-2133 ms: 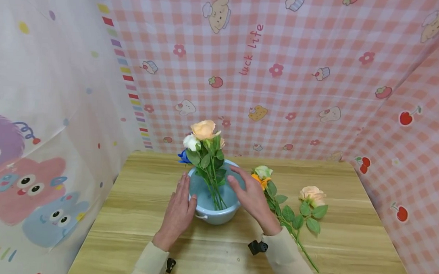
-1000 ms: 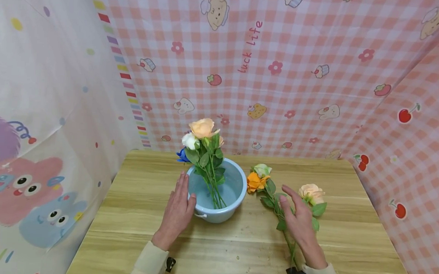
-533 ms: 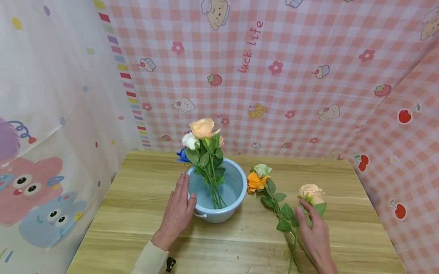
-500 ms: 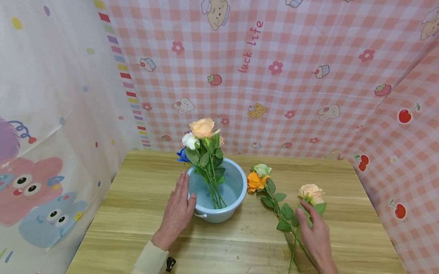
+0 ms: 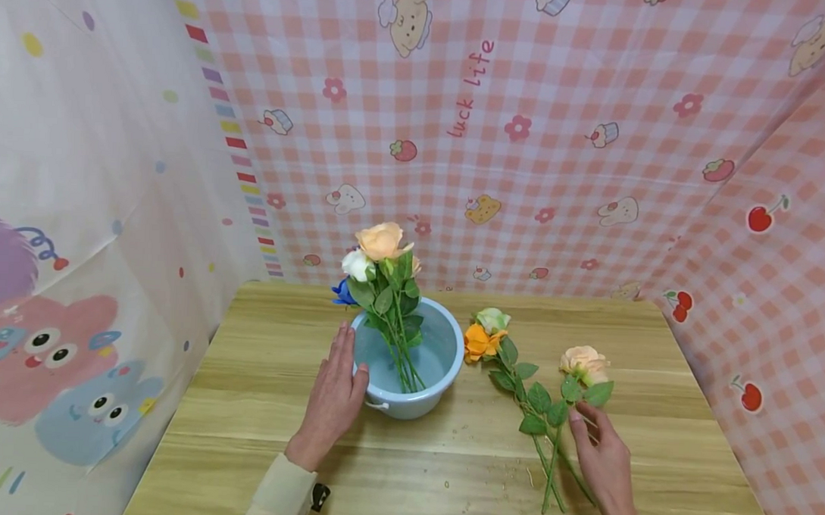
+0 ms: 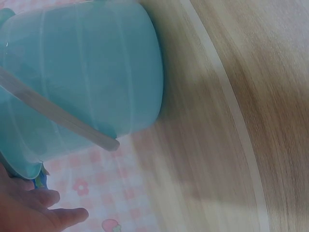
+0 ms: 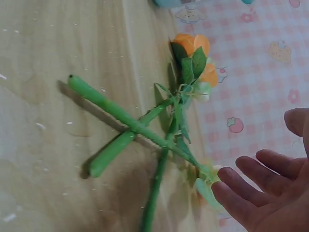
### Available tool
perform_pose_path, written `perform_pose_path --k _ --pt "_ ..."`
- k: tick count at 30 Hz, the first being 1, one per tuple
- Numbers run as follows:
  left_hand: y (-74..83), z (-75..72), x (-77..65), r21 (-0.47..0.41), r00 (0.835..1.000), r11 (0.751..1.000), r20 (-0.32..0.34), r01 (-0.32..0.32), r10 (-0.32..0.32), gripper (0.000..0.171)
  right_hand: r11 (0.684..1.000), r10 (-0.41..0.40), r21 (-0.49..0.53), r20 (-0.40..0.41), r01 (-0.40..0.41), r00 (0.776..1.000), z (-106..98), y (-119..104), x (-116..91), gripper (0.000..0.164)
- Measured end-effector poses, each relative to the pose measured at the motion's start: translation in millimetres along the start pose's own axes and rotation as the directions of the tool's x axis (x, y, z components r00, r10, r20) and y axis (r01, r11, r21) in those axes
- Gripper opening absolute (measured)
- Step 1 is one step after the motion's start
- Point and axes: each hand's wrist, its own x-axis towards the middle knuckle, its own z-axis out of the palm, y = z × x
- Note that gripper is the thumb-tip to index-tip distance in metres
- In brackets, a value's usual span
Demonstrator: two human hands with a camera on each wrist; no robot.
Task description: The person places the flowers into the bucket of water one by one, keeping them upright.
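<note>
A light blue bucket (image 5: 407, 407) holds several upright roses: peach (image 5: 382, 241), white (image 5: 358, 265) and blue (image 5: 344, 292). My left hand (image 5: 332, 402) rests its straight fingers against the bucket's left side. At the right a peach rose (image 5: 584, 363) lies on the table, its stem crossing those of an orange flower (image 5: 481, 342) and a pale green-white one (image 5: 494, 319). My right hand (image 5: 605, 457) is beside the peach rose's leaves, fingers loosely bent. The right wrist view shows those fingers (image 7: 241, 188) spread and holding nothing, close to the flower's leaves.
The wooden table (image 5: 243, 418) is bounded by a pink checked cloth (image 5: 559, 172) behind and at the right, and a white printed cloth (image 5: 113, 239) at the left. Water drops (image 5: 473, 479) lie before the flowers. The bucket's handle (image 6: 58, 111) hangs down its side.
My right hand has left the bucket's right side, passed over the flowers to the peach rose, then drawn slightly back towards me. My left hand has stayed at the bucket.
</note>
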Motion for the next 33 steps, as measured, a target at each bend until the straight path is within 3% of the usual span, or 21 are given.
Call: perform_pose_path --k 4,9,19,28,33 --pt "0.0 0.2 0.7 0.008 1.000 1.000 0.004 0.003 -0.003 0.064 0.999 0.043 0.010 -0.001 -0.043 0.999 1 5 -1 0.056" --pt "0.9 -0.6 0.6 0.003 1.000 1.000 0.007 0.010 -0.010 0.064 0.989 0.114 0.088 0.058 -0.119 0.992 3 11 -1 0.062" --pt "1.2 -0.9 0.7 -0.001 1.000 1.000 0.014 0.022 -0.022 0.065 0.969 0.166 0.166 0.104 -0.181 0.981 9 22 3 0.060" --pt "1.7 -1.1 0.6 -0.001 1.000 1.000 0.019 0.022 -0.022 0.064 0.963 0.227 0.134 0.075 -0.235 0.971 14 30 8 0.058" --pt "2.7 -2.0 0.3 -0.003 0.999 1.000 0.022 0.026 -0.026 0.064 0.972 0.228 0.037 0.066 -0.230 0.972 14 32 11 0.057"
